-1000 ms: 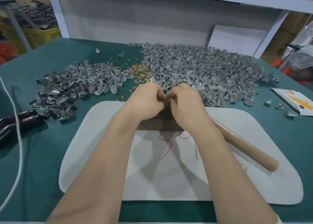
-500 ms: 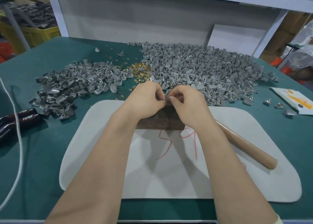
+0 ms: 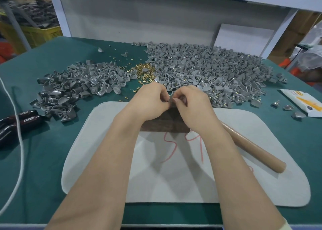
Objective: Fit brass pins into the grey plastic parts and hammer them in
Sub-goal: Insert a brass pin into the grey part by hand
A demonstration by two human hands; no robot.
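Note:
My left hand (image 3: 149, 99) and my right hand (image 3: 190, 104) meet fingertip to fingertip above a dark wooden block (image 3: 165, 121) on the white mat (image 3: 174, 174). Between the fingertips shows a small grey plastic part (image 3: 171, 98); both hands pinch it. Whether a pin is in it is hidden by the fingers. Behind the hands lies a small heap of brass pins (image 3: 143, 70). A large pile of grey parts (image 3: 205, 73) spreads to the back right, a smaller pile (image 3: 76, 87) to the left. The hammer's brown handle (image 3: 252, 149) lies on the mat, under my right forearm.
Black-handled pliers (image 3: 20, 121) and a white cord (image 3: 19, 135) lie at the left on the green table. A white and orange packet (image 3: 303, 102) and a few loose parts (image 3: 287, 108) sit at the right. A white shelf frame backs the table.
Both hands stay together over the block; the fingers have shifted slightly around the grey part, and the right-hand fingers have opened out a little.

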